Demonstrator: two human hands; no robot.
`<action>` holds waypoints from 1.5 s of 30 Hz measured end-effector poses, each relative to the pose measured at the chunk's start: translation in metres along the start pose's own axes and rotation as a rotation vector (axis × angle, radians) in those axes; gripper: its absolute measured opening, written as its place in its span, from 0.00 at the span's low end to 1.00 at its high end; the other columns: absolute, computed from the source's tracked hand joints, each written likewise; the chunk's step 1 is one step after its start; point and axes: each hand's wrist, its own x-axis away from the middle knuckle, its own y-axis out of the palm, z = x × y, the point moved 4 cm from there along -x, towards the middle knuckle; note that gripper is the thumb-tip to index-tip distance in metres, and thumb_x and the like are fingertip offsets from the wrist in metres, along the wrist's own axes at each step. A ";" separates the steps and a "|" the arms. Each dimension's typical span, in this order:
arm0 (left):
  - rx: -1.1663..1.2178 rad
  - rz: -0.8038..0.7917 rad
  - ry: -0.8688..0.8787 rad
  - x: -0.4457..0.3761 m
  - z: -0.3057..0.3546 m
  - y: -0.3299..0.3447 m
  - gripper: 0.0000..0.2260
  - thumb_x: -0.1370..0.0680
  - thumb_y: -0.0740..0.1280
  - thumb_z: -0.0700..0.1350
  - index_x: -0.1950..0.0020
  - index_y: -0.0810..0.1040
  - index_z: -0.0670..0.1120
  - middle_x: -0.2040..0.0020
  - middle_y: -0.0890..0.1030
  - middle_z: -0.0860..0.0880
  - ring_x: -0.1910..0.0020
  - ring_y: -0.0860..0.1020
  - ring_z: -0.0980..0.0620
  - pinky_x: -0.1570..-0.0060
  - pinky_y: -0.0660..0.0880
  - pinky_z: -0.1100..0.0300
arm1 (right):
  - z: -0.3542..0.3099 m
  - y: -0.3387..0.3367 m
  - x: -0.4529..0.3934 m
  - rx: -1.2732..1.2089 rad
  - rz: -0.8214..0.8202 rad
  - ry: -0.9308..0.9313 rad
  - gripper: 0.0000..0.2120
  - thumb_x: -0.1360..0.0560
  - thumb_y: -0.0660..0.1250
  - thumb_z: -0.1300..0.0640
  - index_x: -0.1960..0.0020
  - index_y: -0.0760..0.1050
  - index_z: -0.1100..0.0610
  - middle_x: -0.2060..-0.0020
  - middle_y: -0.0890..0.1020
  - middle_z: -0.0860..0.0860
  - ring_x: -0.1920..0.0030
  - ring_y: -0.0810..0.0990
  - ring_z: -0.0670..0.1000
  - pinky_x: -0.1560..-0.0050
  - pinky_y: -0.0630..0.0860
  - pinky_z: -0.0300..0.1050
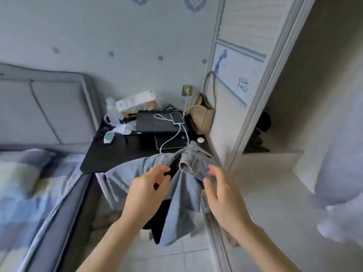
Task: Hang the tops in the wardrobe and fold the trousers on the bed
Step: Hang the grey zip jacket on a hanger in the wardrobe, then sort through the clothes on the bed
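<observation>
Step in hand: hanging top. Left hand (146, 190) grips black hanger (172, 169) inside blue shirt (182, 197), held beside wardrobe (255, 107). Right hand (220, 191) open, fingers spread, at collar. Next: seat collar, hook hanger on rail.

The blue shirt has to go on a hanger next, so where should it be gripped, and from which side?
Judging by its pose, grip the blue shirt at the collar, the bunched band at its top, coming from above and the front. The body already hangs down from there, in front of both hands (left hand, right hand).
</observation>
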 end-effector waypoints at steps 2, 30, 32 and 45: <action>-0.018 0.113 -0.128 0.052 -0.028 -0.033 0.06 0.22 0.66 0.50 0.49 0.77 0.61 0.61 0.83 0.57 0.67 0.78 0.61 0.65 0.74 0.61 | -0.030 0.035 0.020 -0.070 -0.094 -0.073 0.26 0.23 0.52 0.41 0.33 0.70 0.56 0.42 0.78 0.49 0.40 0.76 0.49 0.41 0.69 0.37; 0.110 1.155 -1.395 0.822 -0.262 -0.303 0.05 0.22 0.66 0.43 0.54 0.79 0.52 0.65 0.83 0.54 0.62 0.79 0.57 0.66 0.70 0.69 | -0.494 0.383 0.541 -0.198 -1.321 -0.788 0.14 0.19 0.59 0.56 0.35 0.70 0.56 0.53 0.74 0.47 0.44 0.74 0.53 0.50 0.68 0.45; 0.154 1.187 -1.437 0.847 -0.279 -0.311 0.06 0.22 0.67 0.42 0.55 0.79 0.52 0.62 0.83 0.54 0.58 0.80 0.55 0.61 0.72 0.65 | -0.509 0.403 0.567 -0.159 -1.387 -0.784 0.14 0.19 0.58 0.54 0.35 0.69 0.56 0.54 0.74 0.46 0.46 0.74 0.51 0.53 0.64 0.41; 0.159 0.995 -1.797 0.947 -0.432 -0.355 0.17 0.21 0.66 0.45 0.33 0.71 0.46 0.35 0.72 0.47 0.41 0.73 0.49 0.46 0.72 0.57 | -0.617 0.603 0.688 0.081 -1.572 -0.992 0.15 0.20 0.60 0.49 0.39 0.71 0.58 0.49 0.80 0.53 0.46 0.77 0.55 0.51 0.73 0.49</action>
